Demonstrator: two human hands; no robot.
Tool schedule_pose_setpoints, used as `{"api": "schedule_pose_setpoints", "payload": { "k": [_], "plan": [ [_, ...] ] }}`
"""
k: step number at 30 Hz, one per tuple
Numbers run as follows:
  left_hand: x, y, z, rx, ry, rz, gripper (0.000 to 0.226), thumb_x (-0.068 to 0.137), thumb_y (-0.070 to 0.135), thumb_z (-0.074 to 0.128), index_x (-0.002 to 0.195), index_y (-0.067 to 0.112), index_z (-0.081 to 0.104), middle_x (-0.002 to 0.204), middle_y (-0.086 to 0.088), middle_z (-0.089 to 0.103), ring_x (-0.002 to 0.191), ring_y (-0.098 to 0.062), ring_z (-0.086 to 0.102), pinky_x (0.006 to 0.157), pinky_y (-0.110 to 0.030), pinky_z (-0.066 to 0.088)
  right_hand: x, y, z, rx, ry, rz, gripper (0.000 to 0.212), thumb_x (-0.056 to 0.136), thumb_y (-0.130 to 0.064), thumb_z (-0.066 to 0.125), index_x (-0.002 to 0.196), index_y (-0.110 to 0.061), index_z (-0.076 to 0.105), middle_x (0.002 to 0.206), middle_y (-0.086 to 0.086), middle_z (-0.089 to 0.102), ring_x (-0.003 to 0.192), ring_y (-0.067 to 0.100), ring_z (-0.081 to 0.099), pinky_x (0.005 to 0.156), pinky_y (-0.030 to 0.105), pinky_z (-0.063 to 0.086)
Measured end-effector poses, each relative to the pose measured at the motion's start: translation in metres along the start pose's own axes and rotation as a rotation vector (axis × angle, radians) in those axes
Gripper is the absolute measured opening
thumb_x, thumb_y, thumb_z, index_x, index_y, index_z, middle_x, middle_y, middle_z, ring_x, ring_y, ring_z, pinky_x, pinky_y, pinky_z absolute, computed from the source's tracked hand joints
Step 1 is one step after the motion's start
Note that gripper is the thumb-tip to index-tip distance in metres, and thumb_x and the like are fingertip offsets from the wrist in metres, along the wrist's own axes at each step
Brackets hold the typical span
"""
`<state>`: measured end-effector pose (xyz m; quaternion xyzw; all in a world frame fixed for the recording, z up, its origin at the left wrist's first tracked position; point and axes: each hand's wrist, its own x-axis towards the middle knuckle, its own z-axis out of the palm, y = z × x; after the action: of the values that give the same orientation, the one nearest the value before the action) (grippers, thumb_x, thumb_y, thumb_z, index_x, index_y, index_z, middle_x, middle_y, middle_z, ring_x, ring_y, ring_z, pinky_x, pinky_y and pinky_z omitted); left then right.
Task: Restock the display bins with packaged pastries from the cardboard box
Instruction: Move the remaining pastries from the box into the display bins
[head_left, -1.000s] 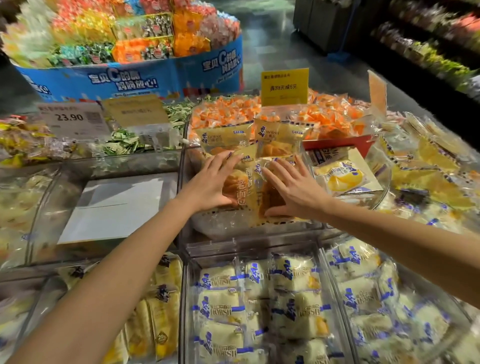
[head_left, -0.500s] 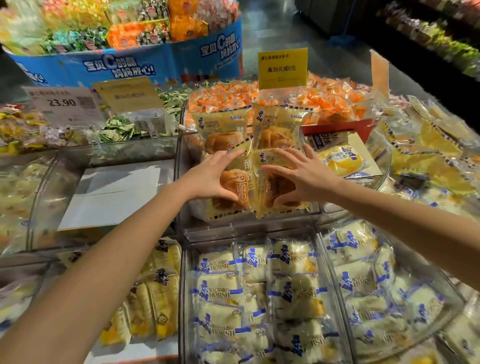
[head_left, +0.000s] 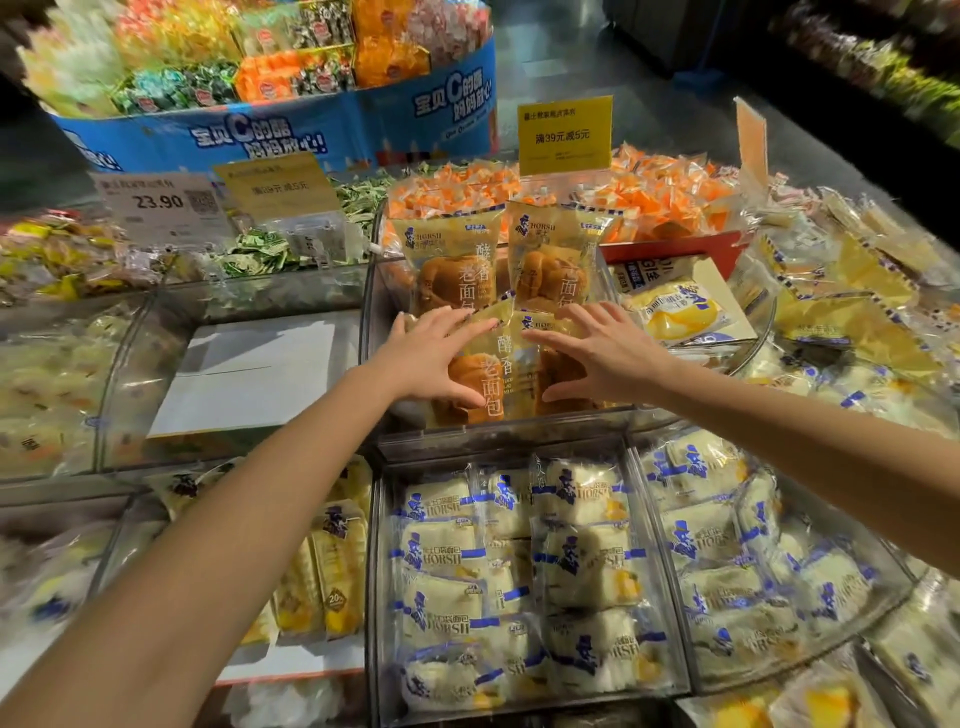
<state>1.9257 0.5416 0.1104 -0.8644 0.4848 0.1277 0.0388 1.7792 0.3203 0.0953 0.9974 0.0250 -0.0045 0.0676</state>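
Note:
Two yellow packs of brown bread (head_left: 452, 270) stand upright at the back of a clear display bin (head_left: 509, 431). Two more such packs (head_left: 501, 374) lean in front of them, side by side. My left hand (head_left: 431, 358) lies on the left front pack with fingers spread and the thumb low on the wrapper. On the right front pack rests my right hand (head_left: 602, 353), also with fingers spread. A printed carton with a red flap (head_left: 670, 249) sits just right of the bin, with a picture of a yellow cake on it.
Below the bread bin, a clear bin (head_left: 376, 571) is packed with white and blue pastry packs. The bin to the left holds a white card sheet (head_left: 249, 374). A yellow price sign (head_left: 564, 134) stands behind, and a blue candy display (head_left: 285, 130) beyond it.
Both hands have stayed on the two front packs, which now lean more upright than a second ago. The fingers are spread wider now.

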Motion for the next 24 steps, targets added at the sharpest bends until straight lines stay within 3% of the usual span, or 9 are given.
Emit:
{"api": "schedule_pose_setpoints", "payload": {
  "k": [4,8,14,21,24],
  "plan": [
    [-0.019,0.009,-0.02,-0.045,0.082,-0.047,0.088,0.083,0.068,0.057,0.154,0.042,0.011,0.164,0.008,0.0,0.151,-0.02,-0.001,0.114,-0.067,0.003,-0.012,0.002,-0.024,0.151,0.024,0.088,0.084,0.08,-0.075,0.03,0.154,-0.039,0.014,0.159,0.016,0.018,0.145,0.035,0.021,0.118,0.054,0.02],
    [-0.045,0.029,-0.046,-0.002,0.163,-0.045,0.083,0.087,0.063,0.056,0.155,0.037,0.015,0.164,0.007,0.003,0.151,-0.022,0.006,0.117,-0.064,0.009,-0.037,0.007,-0.053,0.205,0.099,0.128,0.077,0.09,-0.064,0.047,0.155,-0.032,0.019,0.159,0.015,0.019,0.145,0.034,0.021,0.116,0.051,0.021],
    [-0.085,0.09,-0.077,0.004,0.253,0.012,0.086,0.087,0.058,0.058,0.155,0.036,0.012,0.163,0.002,0.01,0.149,-0.023,0.014,0.119,-0.057,0.018,-0.106,0.004,-0.103,0.214,0.205,0.154,0.076,0.092,-0.057,0.053,0.154,-0.026,0.023,0.157,0.013,0.024,0.142,0.032,0.027,0.115,0.051,0.025],
    [-0.105,0.182,-0.104,0.016,0.348,0.191,0.089,0.079,0.066,0.049,0.155,0.032,0.017,0.16,-0.002,0.022,0.145,-0.024,0.023,0.115,-0.056,0.027,-0.221,0.006,-0.136,0.166,0.245,0.28,0.077,0.092,-0.052,0.058,0.154,-0.025,0.022,0.155,0.013,0.027,0.14,0.035,0.028,0.112,0.056,0.031],
    [-0.108,0.227,-0.108,0.0,0.364,0.346,0.085,0.083,0.059,0.059,0.154,0.03,0.022,0.156,-0.008,0.029,0.142,-0.027,0.028,0.115,-0.054,0.028,-0.281,0.002,-0.143,0.165,0.272,0.414,0.076,0.091,-0.051,0.058,0.154,-0.024,0.024,0.155,0.015,0.027,0.139,0.037,0.032,0.108,0.054,0.036]
  ]
}}
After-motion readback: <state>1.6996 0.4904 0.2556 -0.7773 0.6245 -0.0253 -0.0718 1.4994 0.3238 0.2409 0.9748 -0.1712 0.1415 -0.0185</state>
